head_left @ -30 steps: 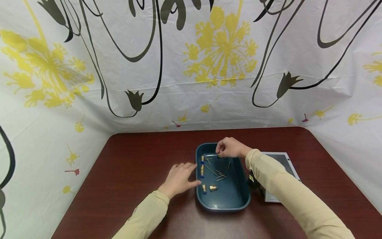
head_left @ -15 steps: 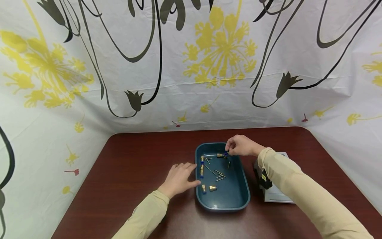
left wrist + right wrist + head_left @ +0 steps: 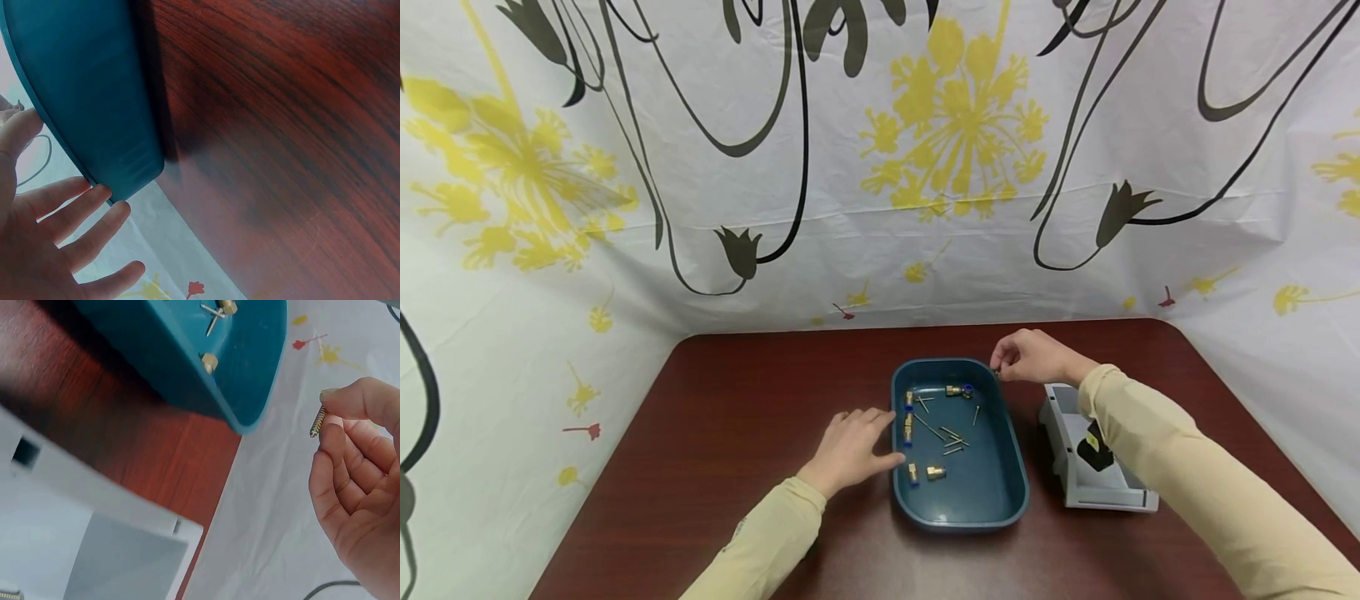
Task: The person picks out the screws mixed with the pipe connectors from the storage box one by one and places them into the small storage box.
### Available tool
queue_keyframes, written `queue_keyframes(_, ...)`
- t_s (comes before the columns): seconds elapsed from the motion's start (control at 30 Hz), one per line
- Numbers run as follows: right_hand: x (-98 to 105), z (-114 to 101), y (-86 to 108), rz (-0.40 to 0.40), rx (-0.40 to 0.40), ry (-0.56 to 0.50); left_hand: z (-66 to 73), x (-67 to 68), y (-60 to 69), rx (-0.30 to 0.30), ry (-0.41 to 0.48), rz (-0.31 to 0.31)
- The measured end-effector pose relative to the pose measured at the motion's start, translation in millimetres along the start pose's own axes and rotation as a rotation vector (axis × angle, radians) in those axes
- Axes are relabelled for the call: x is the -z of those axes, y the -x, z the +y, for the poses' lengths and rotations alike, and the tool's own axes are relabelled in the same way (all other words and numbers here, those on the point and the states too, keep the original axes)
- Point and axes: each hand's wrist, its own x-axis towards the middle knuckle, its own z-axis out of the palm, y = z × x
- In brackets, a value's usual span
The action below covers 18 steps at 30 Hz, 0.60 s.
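A blue tray (image 3: 970,504) on the table holds brass fittings with blue ends, one brass fitting (image 3: 936,472) near its front, and several thin screws (image 3: 953,435). My left hand (image 3: 852,447) rests with spread, straight fingers at the tray's left rim; in the left wrist view fingertips touch the rim of the tray (image 3: 69,153). At the tray's back right corner, my right hand (image 3: 1033,357) is raised. In the right wrist view the right hand (image 3: 362,475) pinches a small threaded screw (image 3: 317,422) between thumb and index finger, beyond the rim of the tray (image 3: 242,428).
Right of the tray stands a light grey organizer box (image 3: 1105,497) with compartments, partly under the right forearm. A black wrist strap piece (image 3: 1095,450) shows above it. A patterned white cloth (image 3: 820,275) hangs behind the brown table (image 3: 760,400).
My right hand has moved right from over the tray's back part to its back right corner, uncovering brass fittings there and more of the grey box. The left hand has stayed still.
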Motion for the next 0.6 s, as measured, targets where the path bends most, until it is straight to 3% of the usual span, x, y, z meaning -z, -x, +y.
queue_keyframes(0.6, 22.2, 25.4, 33.1, 0.029, -0.048, 0.01, 0.8, 0.9, 0.9, 0.005, -0.01, -0.001)
